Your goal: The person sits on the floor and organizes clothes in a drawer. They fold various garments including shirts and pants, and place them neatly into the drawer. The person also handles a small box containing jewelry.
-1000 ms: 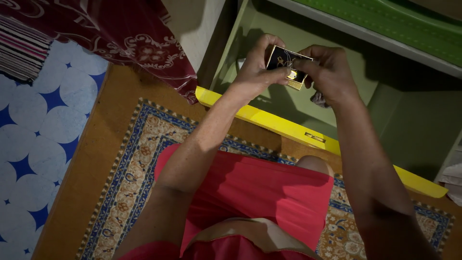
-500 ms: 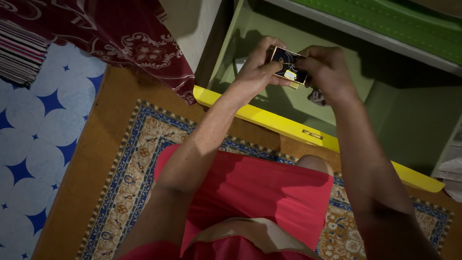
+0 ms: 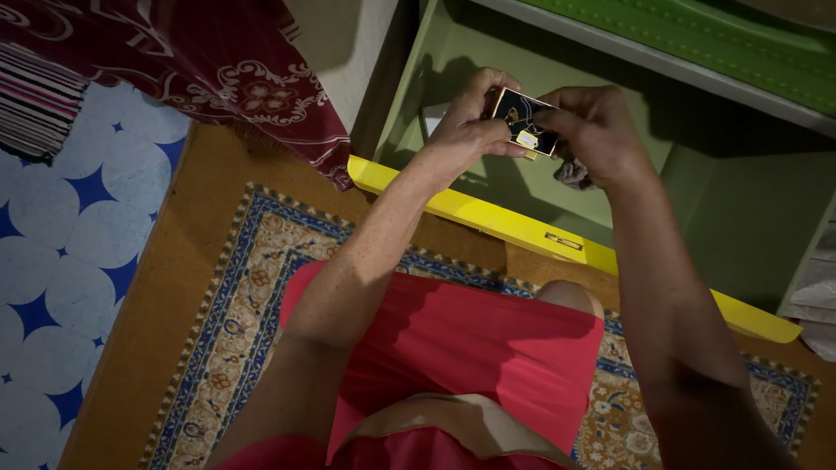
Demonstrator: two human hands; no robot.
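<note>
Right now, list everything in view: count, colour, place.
box: one, small, black with gold, held in both hands over the drawer
cloth: one, greyish, under the right hand
drawer: one, open, pale green inside, yellow front edge
shelf: one, green, top right
rug: one, patterned, blue border, on the floor
curtain: one, dark red with pale pattern, top left
skirt: one, red, bottom centre
left hand: grips the box
right hand: grips the box

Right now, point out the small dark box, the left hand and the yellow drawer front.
small dark box [image 3: 525,124]: head view, on its dark upper face.
left hand [image 3: 468,129]: head view, on the back of the hand.
yellow drawer front [image 3: 488,216]: head view, on its top edge, left of the slot.
</note>
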